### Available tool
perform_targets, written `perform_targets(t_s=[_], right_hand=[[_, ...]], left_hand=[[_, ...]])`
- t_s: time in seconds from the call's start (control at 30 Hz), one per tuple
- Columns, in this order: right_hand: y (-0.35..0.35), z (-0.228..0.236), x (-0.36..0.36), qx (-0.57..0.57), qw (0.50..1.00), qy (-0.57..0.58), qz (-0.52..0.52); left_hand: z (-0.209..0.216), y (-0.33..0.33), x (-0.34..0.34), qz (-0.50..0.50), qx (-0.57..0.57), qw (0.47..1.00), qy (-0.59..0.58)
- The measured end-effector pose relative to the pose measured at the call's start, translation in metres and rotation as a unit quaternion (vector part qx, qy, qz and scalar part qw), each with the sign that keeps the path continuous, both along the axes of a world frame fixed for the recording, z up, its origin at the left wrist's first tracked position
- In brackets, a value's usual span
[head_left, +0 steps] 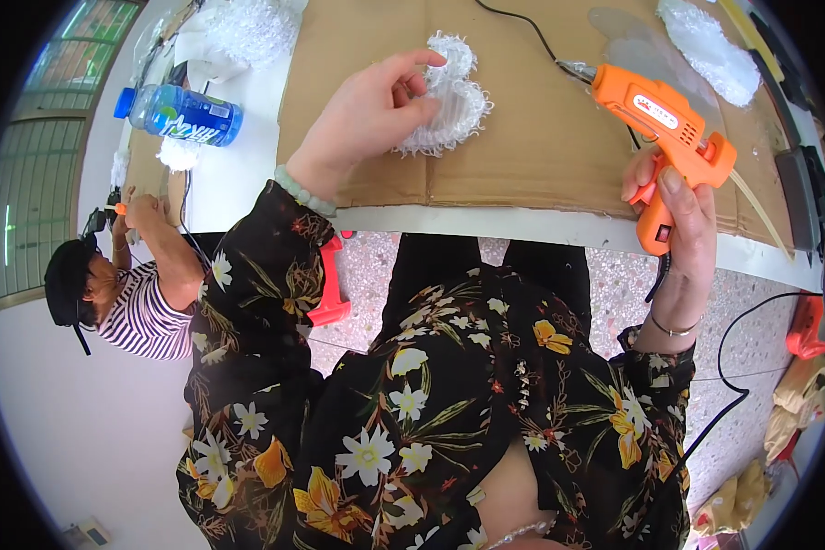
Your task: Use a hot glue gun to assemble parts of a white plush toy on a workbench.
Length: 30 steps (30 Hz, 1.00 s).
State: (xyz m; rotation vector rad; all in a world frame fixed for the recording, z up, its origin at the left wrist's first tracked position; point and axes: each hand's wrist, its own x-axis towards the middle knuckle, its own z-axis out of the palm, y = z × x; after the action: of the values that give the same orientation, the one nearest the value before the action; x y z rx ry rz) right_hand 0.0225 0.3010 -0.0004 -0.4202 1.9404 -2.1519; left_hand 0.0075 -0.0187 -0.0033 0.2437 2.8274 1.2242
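A white fringed, fluffy piece (458, 105) with a rounded outline lies on the brown cardboard (357, 188). My left hand (371, 115) is over its left side, index finger and thumb apart and the other fingers curled; whether the fingertips touch it I cannot tell. At the right, my right hand (678, 206) is closed round the handle of an orange hot glue gun (655, 115), its fingers by the trigger. The gun's nozzle points up and left, above the cardboard. A pale glue stick (763, 213) sticks out of its back end.
More white fluffy pieces lie at the far right (710, 50) and far left (250, 35). A blue-labelled bottle (188, 115) rests on its side at the left. Another person (147, 293) works there. A black cable (522, 20) crosses the cardboard; a red stool (330, 284) stands below.
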Motion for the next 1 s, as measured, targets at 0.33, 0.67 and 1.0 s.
perform_targets(t_s=[0.33,0.67,1.0], right_hand=[[0.0,-0.01,0.005,0.004,0.999,-0.001,-0.042],[0.002,-0.009,0.009,0.023,0.999,0.022,-0.039],[0.008,-0.009,0.008,0.047,0.998,0.028,-0.036]], left_hand=[[-0.007,0.018,-0.01,-0.034,-0.101,0.992,0.063],[-0.006,-0.033,0.001,0.0,0.111,0.994,0.009],[-0.008,-0.009,0.008,-0.133,-0.045,0.983,0.121]])
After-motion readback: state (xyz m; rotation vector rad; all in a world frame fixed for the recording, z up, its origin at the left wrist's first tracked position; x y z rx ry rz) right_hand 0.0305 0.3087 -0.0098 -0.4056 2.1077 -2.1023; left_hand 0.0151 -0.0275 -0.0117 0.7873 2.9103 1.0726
